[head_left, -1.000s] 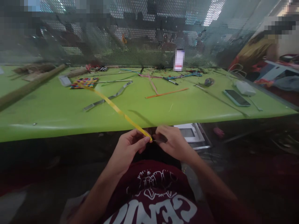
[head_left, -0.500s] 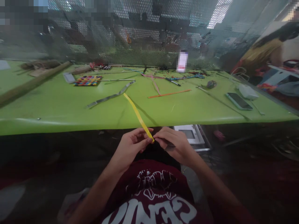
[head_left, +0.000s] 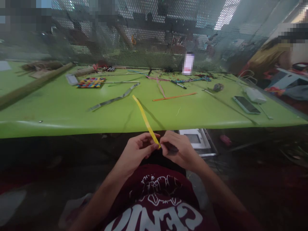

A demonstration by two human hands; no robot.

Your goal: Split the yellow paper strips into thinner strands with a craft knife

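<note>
A narrow yellow strip (head_left: pixel 145 119) slants up from my hands, its far end over the green table. My left hand (head_left: pixel 138 148) pinches its lower end between thumb and fingers, just off the table's front edge. Against that same end, the curled thumb and forefinger of my right hand (head_left: pixel 177 147) are closed; the very tip is hidden between the fingertips. Beyond the strip lie a grey strip (head_left: pixel 113 99) and an orange strip (head_left: pixel 175 96), with a pink strip (head_left: pixel 160 88) touching the orange one.
On the green table (head_left: pixel 60 112) lie a multicoloured woven square (head_left: pixel 90 82), a pen (head_left: pixel 178 84), a phone (head_left: pixel 246 105), a white box (head_left: pixel 255 95) and a long pole (head_left: pixel 36 83). A perforated metal panel (head_left: pixel 144 48) stands behind. Another person (head_left: pixel 269 59) is at the right.
The yellow strip's far end has swung slightly right, and its lower end has shifted a little right with my left hand. My right fingers have curled in closer around that end.
</note>
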